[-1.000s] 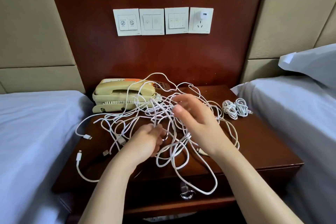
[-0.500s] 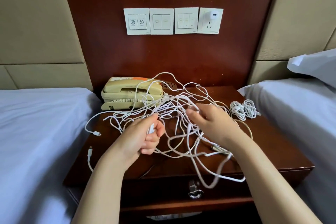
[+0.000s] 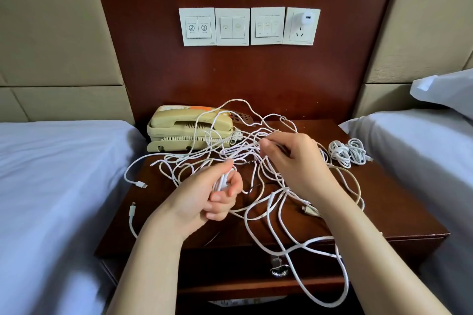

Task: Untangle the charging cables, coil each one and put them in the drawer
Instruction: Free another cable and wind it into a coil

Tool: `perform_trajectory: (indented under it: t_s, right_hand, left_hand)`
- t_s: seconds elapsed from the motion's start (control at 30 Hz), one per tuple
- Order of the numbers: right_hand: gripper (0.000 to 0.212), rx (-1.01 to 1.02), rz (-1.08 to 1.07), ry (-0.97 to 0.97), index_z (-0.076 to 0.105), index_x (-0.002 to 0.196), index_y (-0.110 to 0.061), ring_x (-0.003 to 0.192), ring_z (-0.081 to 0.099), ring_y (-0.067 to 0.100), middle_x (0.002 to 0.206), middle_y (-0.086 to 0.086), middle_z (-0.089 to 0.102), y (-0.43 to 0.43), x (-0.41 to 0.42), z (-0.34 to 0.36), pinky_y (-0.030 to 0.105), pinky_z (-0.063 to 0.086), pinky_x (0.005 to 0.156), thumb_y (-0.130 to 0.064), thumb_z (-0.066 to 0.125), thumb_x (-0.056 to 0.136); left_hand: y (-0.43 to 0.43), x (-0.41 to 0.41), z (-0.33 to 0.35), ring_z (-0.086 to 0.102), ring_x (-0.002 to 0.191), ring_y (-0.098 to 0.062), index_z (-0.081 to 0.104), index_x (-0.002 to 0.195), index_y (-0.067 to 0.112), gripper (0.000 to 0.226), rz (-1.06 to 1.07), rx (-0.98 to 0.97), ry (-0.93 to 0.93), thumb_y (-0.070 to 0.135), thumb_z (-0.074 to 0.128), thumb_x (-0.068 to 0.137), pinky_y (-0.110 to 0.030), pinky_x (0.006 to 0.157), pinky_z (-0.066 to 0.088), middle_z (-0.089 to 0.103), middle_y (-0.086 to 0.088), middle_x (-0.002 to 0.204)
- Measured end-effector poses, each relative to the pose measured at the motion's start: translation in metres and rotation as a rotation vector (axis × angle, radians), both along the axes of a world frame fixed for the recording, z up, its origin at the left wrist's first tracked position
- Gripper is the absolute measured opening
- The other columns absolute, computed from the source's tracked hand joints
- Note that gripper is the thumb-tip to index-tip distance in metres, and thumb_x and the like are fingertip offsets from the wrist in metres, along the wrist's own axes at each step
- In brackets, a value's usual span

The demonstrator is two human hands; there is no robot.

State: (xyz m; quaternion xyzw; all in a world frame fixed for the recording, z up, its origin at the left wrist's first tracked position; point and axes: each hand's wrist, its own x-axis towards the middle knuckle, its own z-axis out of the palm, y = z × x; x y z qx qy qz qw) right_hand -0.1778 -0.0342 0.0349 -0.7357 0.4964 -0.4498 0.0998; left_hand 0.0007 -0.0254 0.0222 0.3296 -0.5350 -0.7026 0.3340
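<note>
At centre of the frame, atop the dark wooden nightstand, worked through a tangle of white charging cables with two bare hands. Gripped a gathered bunch of cable in the left hand, lower centre, fingers curled round it and thumb pressed on top. Pinched a single strand between thumb and forefinger of the right hand, just right of centre, above the heap. Had loops draped over the beige telephone behind and hanging past the drawer at bottom centre, with one coiled bundle lying apart at right
</note>
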Motion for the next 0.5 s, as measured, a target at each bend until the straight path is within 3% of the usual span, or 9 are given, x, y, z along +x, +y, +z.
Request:
perform_trajectory:
  t_s: [0.2, 0.27, 0.37, 0.5]
  right_hand:
    - [0.029, 0.386, 0.180, 0.197, 0.070, 0.080, -0.014, 0.042, 0.039, 0.006, 0.048, -0.005, 0.048, -0.005, 0.006, -0.025, 0.015, 0.029, 0.049, -0.022, 0.049, 0.098]
    - [0.029, 0.471, 0.256, 0.267, 0.066, 0.076, -0.024, 0.047, 0.041, 0.010, 0.052, -0.005, 0.050, -0.001, 0.016, -0.029, 0.021, 0.035, 0.051, -0.022, 0.048, 0.097]
    - [0.027, 0.495, 0.307, 0.387, 0.066, 0.080, -0.013, 0.064, 0.052, 0.023, 0.071, 0.008, 0.062, 0.005, 0.031, -0.032, 0.036, 0.044, 0.067, -0.025, 0.048, 0.097]
    - [0.028, 0.455, 0.294, 0.488, 0.063, 0.082, -0.008, 0.060, 0.047, 0.019, 0.063, 0.003, 0.052, 0.014, 0.036, -0.024, 0.034, 0.043, 0.065, -0.027, 0.048, 0.097]
  left_hand:
    - [-0.001, -0.005, -0.003, 0.023, 0.031, -0.003, 0.049, 0.056, 0.010, 0.053, 0.137, 0.103, 0.284, 0.037, 0.030, 0.097, -0.015, 0.031, 0.025, 0.028, 0.005, 0.042]
    - [-0.003, -0.008, -0.002, 0.024, 0.030, -0.004, 0.047, 0.060, 0.008, 0.053, 0.220, 0.152, 0.377, 0.036, 0.028, 0.100, -0.016, 0.032, 0.024, 0.029, 0.005, 0.043]
    - [-0.005, -0.011, 0.000, 0.026, 0.030, -0.003, 0.043, 0.063, 0.009, 0.049, 0.328, 0.162, 0.410, 0.035, 0.027, 0.101, -0.016, 0.033, 0.024, 0.030, 0.006, 0.043]
    - [-0.013, -0.013, -0.003, 0.030, 0.030, -0.005, 0.041, 0.066, 0.008, 0.047, 0.490, 0.113, 0.402, 0.033, 0.025, 0.102, -0.013, 0.034, 0.029, 0.034, 0.006, 0.040]
